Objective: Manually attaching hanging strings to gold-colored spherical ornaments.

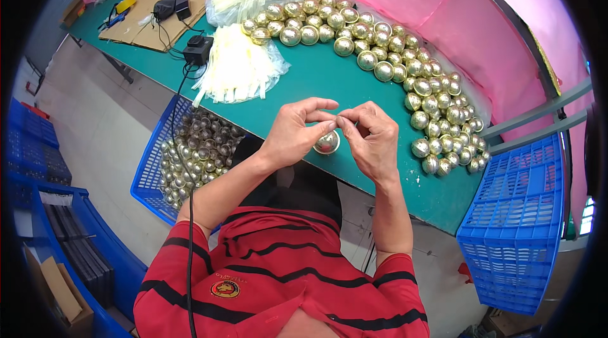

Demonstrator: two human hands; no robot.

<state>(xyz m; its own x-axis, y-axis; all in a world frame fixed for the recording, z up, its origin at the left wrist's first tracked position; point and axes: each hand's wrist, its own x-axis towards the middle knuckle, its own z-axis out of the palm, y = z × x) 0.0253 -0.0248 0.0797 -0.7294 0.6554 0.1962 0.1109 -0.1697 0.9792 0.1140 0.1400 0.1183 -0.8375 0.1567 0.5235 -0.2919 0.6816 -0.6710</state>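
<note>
My left hand (296,130) and my right hand (372,135) meet fingertip to fingertip over the near edge of the green table (354,94). Thumb and index finger of each hand are pinched together; whatever sits between them is too small to make out. Just below the fingertips is a shiny gold ball (327,142) with a raised rim, partly hidden by my left hand. Left of my hands, a fanned pile of pale yellow strips (237,69) lies on clear plastic.
Many similar gold balls (383,70) curve along the table's back and right. A blue basket (147,176) of balls stands below left; another blue basket (506,236) is at right. Cardboard (136,21), a black device (197,50) and its cable lie at far left.
</note>
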